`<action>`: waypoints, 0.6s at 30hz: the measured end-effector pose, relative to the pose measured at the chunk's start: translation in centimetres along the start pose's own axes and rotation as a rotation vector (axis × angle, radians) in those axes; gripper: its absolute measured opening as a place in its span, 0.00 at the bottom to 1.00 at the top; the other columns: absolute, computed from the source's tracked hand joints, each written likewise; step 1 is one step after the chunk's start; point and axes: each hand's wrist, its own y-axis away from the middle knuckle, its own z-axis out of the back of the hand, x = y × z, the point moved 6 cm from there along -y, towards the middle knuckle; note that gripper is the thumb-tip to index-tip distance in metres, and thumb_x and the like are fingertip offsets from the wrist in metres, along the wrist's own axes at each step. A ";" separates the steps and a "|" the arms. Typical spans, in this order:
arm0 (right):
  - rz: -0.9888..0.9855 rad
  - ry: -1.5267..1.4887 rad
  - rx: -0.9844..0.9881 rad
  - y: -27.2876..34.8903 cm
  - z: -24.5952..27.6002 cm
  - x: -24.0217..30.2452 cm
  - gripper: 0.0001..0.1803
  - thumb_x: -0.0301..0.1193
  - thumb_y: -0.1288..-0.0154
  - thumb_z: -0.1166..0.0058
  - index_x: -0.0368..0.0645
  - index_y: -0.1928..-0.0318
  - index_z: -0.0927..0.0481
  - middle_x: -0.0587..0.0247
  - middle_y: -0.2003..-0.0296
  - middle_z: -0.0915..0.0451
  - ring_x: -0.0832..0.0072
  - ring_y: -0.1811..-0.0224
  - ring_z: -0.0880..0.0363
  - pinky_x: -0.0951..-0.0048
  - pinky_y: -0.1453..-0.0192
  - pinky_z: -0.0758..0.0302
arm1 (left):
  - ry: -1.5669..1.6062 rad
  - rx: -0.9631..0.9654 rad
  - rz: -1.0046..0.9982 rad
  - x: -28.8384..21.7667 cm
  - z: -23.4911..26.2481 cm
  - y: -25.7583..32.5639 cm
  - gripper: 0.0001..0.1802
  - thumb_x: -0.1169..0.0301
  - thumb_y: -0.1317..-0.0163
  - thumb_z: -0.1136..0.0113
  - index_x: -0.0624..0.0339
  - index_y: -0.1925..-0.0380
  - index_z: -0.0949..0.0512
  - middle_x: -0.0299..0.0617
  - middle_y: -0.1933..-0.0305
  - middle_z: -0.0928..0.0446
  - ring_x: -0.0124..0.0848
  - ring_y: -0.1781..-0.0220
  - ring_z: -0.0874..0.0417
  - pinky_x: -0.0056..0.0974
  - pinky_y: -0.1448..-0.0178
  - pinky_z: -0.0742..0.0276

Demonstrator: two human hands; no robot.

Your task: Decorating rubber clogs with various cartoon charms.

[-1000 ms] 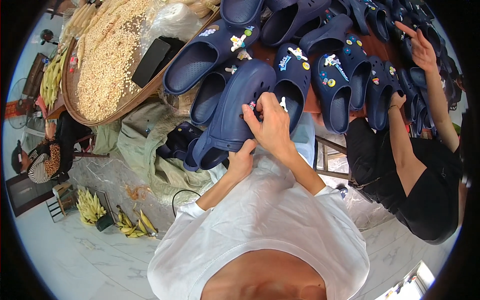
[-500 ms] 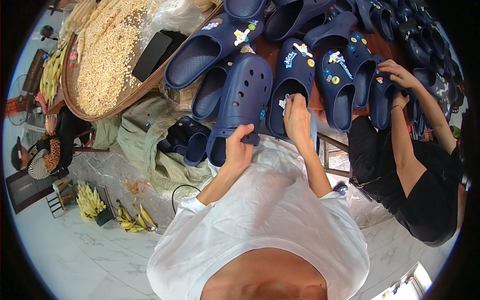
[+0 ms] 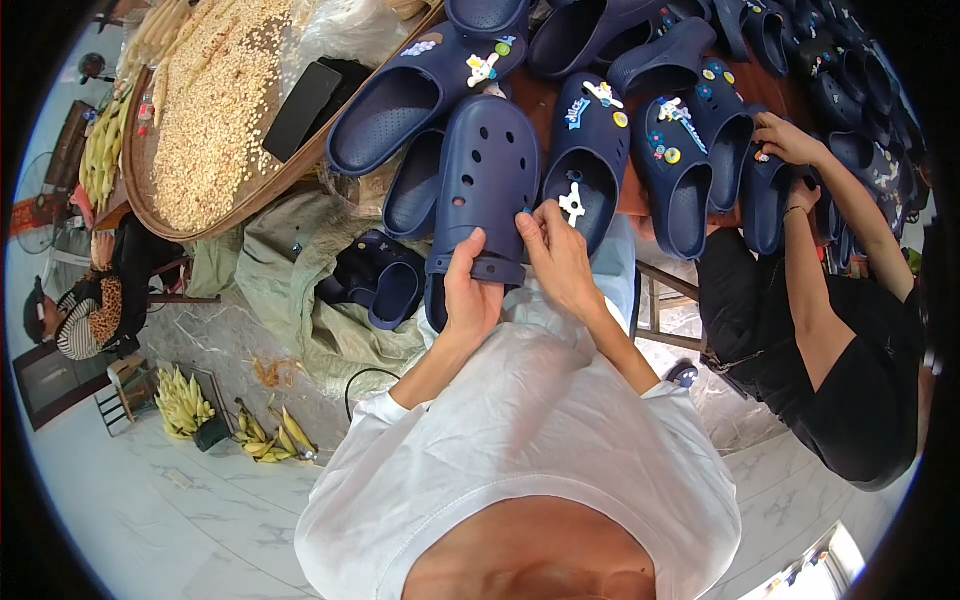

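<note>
Your left hand (image 3: 470, 290) is clamped on the heel strap of the plain navy clog (image 3: 480, 190) at the surface's near edge, right hand (image 3: 560, 255) pinching its rim; it looks light and flexible, so keep hold there.

White T-shirt (image 3: 520, 440) — short sleeves (plain)

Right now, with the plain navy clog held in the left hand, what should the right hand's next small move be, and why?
Probably press into one of the holes on the upper. The left hand grips the plain navy clog at its heel strap, and the right hand pinches at the upper's edge. Its holes look bare, while the neighbouring clog already carries a white charm.
</note>
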 end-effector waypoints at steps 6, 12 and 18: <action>0.182 0.095 -0.049 0.1 0.0 1.1 0.18 0.41 0.26 0.59 0.37 0.67 0.35 0.44 0.75 0.26 0.46 0.74 0.25 0.53 0.68 0.32 | -0.188 0.016 -0.022 0.6 1.5 -0.4 0.20 0.73 0.37 0.44 0.65 0.45 0.29 0.43 0.47 0.25 0.31 0.45 0.24 0.35 0.38 0.32; 0.213 0.156 -0.079 -0.3 -0.1 0.9 0.15 0.36 0.28 0.59 0.36 0.67 0.35 0.43 0.74 0.25 0.45 0.73 0.25 0.51 0.68 0.31 | -0.480 0.015 -0.069 1.1 1.1 -0.5 0.20 0.70 0.35 0.43 0.64 0.45 0.29 0.42 0.48 0.24 0.29 0.46 0.24 0.36 0.39 0.31; 0.304 0.264 -0.152 -0.8 0.1 1.0 0.10 0.31 0.32 0.56 0.37 0.68 0.34 0.43 0.75 0.25 0.44 0.74 0.25 0.51 0.70 0.29 | -0.590 0.022 -0.160 1.0 1.9 -0.6 0.22 0.66 0.32 0.45 0.64 0.43 0.31 0.41 0.46 0.26 0.27 0.46 0.24 0.33 0.43 0.29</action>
